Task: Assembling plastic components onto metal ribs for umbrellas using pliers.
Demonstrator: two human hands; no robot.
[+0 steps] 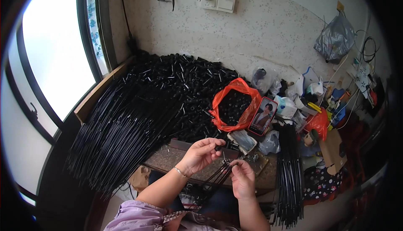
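Near the front edge of the table, my left hand (pixel 200 156) pinches a small black part (pixel 218 148) between thumb and fingertips. My right hand (pixel 243 180), just to its right and a little nearer, is closed on the ends of several thin black rods (pixel 218 173) that slant down toward my lap. A short gap separates the small part from the rod ends. Whether the rods are stiff or are cables, I cannot tell. Behind my hands lies a great heap of short black tubular pieces (pixel 180 69).
A large bundle of long black rods (pixel 117 134) spreads over the left side, and another bundle (pixel 289 176) hangs at the right. An orange-red plastic bag (pixel 216 105) holds small black pieces. A phone (pixel 263 115) leans beside it. Clutter, including a cardboard box (pixel 333 151), fills the right.
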